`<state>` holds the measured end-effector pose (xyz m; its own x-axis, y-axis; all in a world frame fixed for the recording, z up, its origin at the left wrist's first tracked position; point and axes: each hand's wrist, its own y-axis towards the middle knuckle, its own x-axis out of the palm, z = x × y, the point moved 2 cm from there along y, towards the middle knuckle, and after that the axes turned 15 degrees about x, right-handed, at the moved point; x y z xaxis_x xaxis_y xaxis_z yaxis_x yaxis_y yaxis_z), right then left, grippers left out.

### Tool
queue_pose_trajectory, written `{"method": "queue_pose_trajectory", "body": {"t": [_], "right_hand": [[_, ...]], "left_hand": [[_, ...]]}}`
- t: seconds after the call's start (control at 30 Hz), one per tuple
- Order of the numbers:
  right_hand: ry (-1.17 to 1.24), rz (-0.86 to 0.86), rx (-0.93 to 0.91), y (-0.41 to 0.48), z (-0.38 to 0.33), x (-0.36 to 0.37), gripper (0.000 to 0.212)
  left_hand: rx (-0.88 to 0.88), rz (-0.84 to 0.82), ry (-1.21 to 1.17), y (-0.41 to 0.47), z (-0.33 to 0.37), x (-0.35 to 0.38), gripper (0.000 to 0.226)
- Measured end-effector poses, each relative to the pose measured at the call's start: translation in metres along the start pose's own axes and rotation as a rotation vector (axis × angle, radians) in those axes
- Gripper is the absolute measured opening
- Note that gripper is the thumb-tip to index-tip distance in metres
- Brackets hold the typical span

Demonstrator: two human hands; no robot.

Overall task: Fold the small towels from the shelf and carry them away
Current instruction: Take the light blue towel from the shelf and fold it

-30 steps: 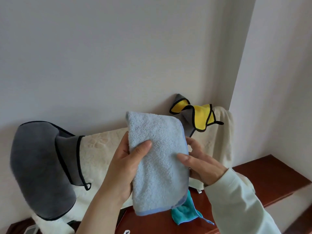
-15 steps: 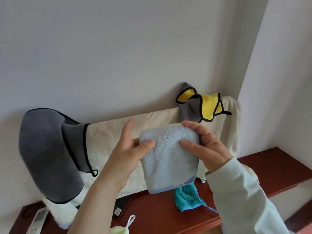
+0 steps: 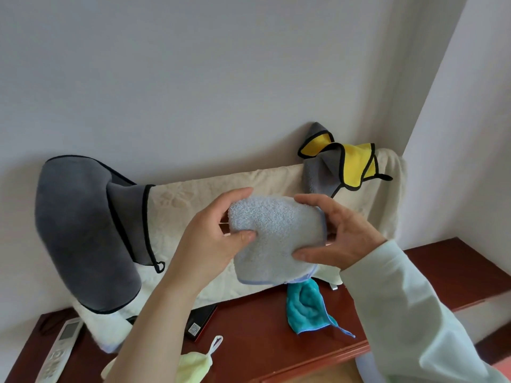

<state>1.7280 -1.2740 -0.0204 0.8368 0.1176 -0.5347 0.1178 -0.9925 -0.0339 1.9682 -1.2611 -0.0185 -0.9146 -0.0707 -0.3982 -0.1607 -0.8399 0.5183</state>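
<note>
A folded light blue towel is held up in front of me above the red-brown shelf. My left hand grips its left side, thumb on the front and fingers curled over the top edge. My right hand grips its right side, fingers over the top and thumb under the lower edge. A teal towel lies crumpled on the shelf below. At the shelf's front edge sits a pale yellow-green towel with a loop. A grey and yellow towel sits on top of a cream cloth-covered object.
A large grey cloth with black trim hangs over the cream object's left end. A white remote control and a dark flat box lie on the shelf. White walls meet in a corner at the right.
The light blue towel went from a long rectangle to a shorter, thicker fold between both hands. The view has tilted down, showing more of the shelf.
</note>
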Motion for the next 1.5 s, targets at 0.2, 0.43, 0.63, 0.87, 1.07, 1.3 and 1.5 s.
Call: {"method": "queue_pose_trajectory", "body": {"t": [0.2,0.43,0.63,0.87,1.07,1.3,1.5], "right_hand": [[-0.140,0.016,-0.007,0.005,-0.001,0.003,0.080],[0.019,0.025,0.014,0.014,0.004,0.008,0.066],[-0.005,0.087,0.002,0.015,0.002,0.006,0.057],[0.010,0.104,0.002,0.017,0.005,0.003,0.049],[0.146,0.098,-0.016,0.019,0.005,0.002,0.049],[0.478,-0.187,0.037,0.017,0.002,0.007,0.032],[0.653,-0.187,0.125,0.015,-0.003,0.021,0.023]], "left_hand": [[0.001,0.034,0.070,-0.002,-0.010,-0.006,0.060],[-0.031,0.078,-0.014,-0.002,-0.010,-0.011,0.072],[-0.005,-0.085,0.024,0.001,-0.017,-0.013,0.081],[0.011,-0.057,0.097,0.008,-0.023,-0.012,0.053],[-0.018,-0.055,-0.168,0.011,-0.018,-0.008,0.029],[-0.094,-0.070,-0.468,0.013,-0.017,0.000,0.021],[-0.220,0.116,-0.640,0.014,-0.023,0.008,0.041]]}}
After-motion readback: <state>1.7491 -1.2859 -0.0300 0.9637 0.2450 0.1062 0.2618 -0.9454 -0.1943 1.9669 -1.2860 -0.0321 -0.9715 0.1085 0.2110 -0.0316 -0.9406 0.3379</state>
